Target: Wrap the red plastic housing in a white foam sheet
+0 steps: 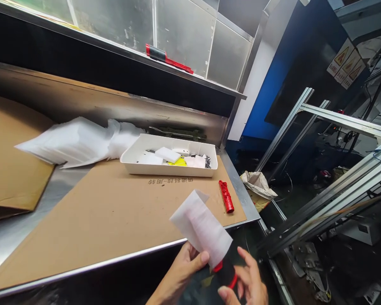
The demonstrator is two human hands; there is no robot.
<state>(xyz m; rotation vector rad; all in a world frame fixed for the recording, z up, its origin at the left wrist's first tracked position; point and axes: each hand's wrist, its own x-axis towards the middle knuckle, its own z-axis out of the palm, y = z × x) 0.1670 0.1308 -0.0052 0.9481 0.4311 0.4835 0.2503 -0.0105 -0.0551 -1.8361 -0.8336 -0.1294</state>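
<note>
- The black and red tool (pixel 225 271) sits at the bottom edge of the view, below the front edge of the cardboard sheet (pixel 114 216), held in both hands.
- A white foam sleeve (pixel 200 228) covers the upper part of the tool and sticks up over the front edge of the cardboard sheet; only the black end with red rings shows.
- The left hand (pixel 184 271) grips the sleeve from the left, thumb pressed on its lower end.
- The right hand (pixel 250 281) closes around the bare black end of the tool, fingers curled on it.
- A red tool (pixel 226 196) lies on the right part of the cardboard sheet, well apart from the hands.
- A white tray (pixel 168 169) with small white and yellow parts stands at the far edge of the cardboard sheet.
- A pile of white foam bags (pixel 79 142) lies just left of the tray, past the far left corner of the cardboard sheet.
- Another black and red tool (pixel 167 58) lies on the shelf (pixel 114 46) above the cardboard sheet.
</note>
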